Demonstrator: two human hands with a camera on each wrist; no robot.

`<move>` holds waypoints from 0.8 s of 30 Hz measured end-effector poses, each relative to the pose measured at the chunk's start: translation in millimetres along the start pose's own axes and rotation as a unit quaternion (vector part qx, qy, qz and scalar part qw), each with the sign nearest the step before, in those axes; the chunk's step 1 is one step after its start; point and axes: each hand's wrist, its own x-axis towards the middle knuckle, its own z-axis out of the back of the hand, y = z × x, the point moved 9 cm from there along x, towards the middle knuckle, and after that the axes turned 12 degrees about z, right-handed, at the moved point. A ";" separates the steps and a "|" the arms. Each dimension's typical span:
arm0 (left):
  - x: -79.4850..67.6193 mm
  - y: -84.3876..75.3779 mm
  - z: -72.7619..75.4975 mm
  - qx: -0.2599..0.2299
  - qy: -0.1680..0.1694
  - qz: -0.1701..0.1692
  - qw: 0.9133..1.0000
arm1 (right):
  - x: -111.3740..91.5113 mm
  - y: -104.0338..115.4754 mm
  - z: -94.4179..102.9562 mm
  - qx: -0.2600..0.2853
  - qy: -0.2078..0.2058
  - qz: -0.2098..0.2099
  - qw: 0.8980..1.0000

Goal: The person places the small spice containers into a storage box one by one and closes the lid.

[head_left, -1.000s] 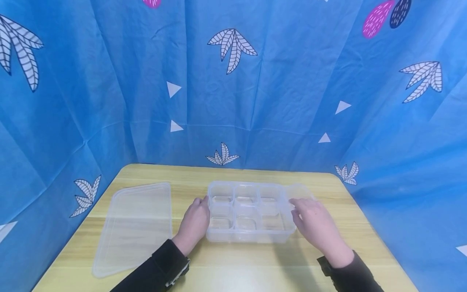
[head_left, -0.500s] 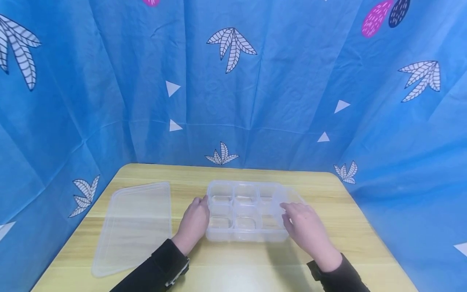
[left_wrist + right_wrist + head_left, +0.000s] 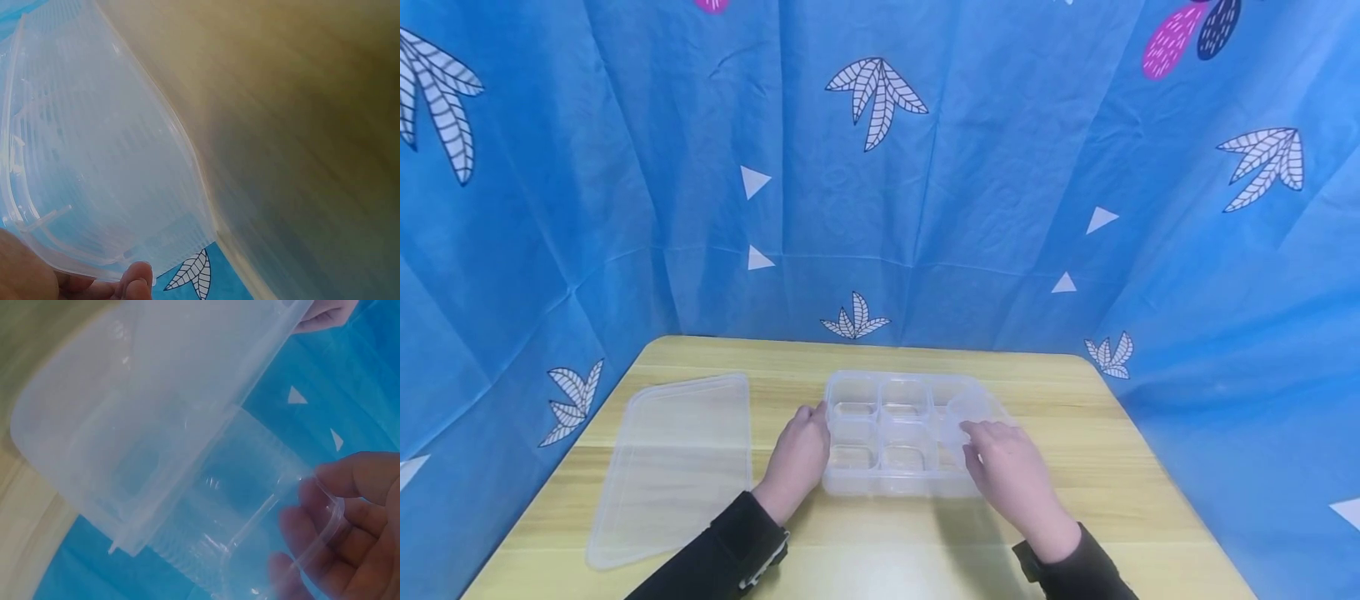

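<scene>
A translucent plastic divided box (image 3: pixel 898 484) stands in the middle of the table in the head view, its cups arranged in two rows. My left hand (image 3: pixel 796 454) grips its left end, and fingertips (image 3: pixel 137 275) show around the rim in the left wrist view. My right hand (image 3: pixel 1011 475) pinches a small clear plastic cup (image 3: pixel 250 506) by its rim, with the thumb on one side and fingers on the other. That cup is over the right end of the box, its lower part seen through the box wall (image 3: pixel 125 381) in the right wrist view.
A flat translucent lid (image 3: pixel 677 467) lies on the wooden table (image 3: pixel 880 550) left of the box, close to my left forearm. A blue patterned curtain (image 3: pixel 880 208) hangs behind the table and along both sides.
My right hand has moved left with the small cup, bringing it from beyond the box's right end to over it. The left hand stays on the box's left end.
</scene>
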 end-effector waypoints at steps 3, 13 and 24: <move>0.4 0.3 -0.2 -0.001 0.001 0.001 1.000 | -0.3 1.2 -2.4 -0.003 0.000 -0.008 1.000; 1.3 1.5 -0.9 -0.016 0.011 0.014 1.000 | -2.3 4.4 -14.1 -0.011 0.008 -0.028 1.000; 1.4 2.4 -3.8 -0.013 0.017 0.014 1.000 | -5.8 4.1 -32.4 -0.005 0.022 -0.046 0.999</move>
